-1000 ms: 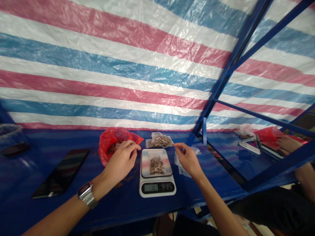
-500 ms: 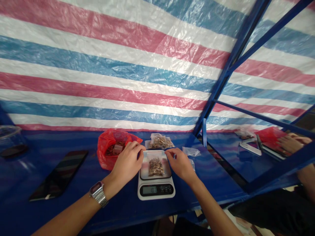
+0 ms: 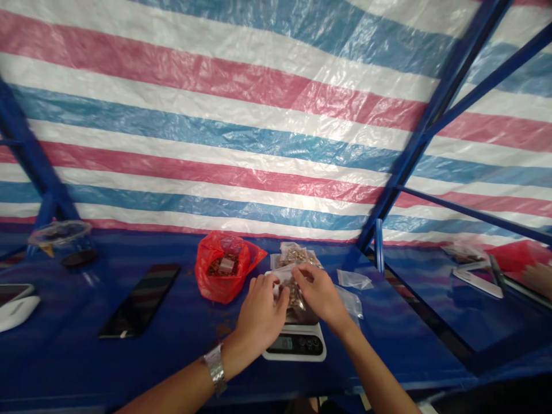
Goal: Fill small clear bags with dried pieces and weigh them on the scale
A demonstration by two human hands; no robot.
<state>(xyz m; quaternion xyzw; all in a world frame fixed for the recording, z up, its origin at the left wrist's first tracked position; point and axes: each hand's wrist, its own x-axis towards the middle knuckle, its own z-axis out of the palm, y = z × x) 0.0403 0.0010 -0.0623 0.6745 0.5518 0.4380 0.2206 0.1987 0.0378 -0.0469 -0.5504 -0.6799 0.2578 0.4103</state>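
A small clear zip bag of brown seed-like pieces (image 3: 295, 294) is over the pan of a white digital kitchen scale (image 3: 319, 352). My left hand (image 3: 262, 307) grips the bag's left side, thumb across its front. My right hand (image 3: 322, 296) has the upper right edge of the bag pinched between thumb and fingers. The scale's display is lit with digits, too small to read surely. My hands and the bag cover most of the pan. Just behind lies a pile of similar filled bags (image 3: 297, 253).
Left of the scale sits a red plastic bag (image 3: 222, 287) of brown pieces. A black phone (image 3: 140, 302) and a clear tub (image 3: 60, 244) lie farther left. Flat clear bags (image 3: 353, 280) rest to the right. A blue frame post (image 3: 379, 221) rises behind; another person's hand (image 3: 539, 279) shows far right.
My hands have come in from the scale's sides and taken hold of the zip bag on its pan. The view has shifted left, revealing a white object at the left edge.
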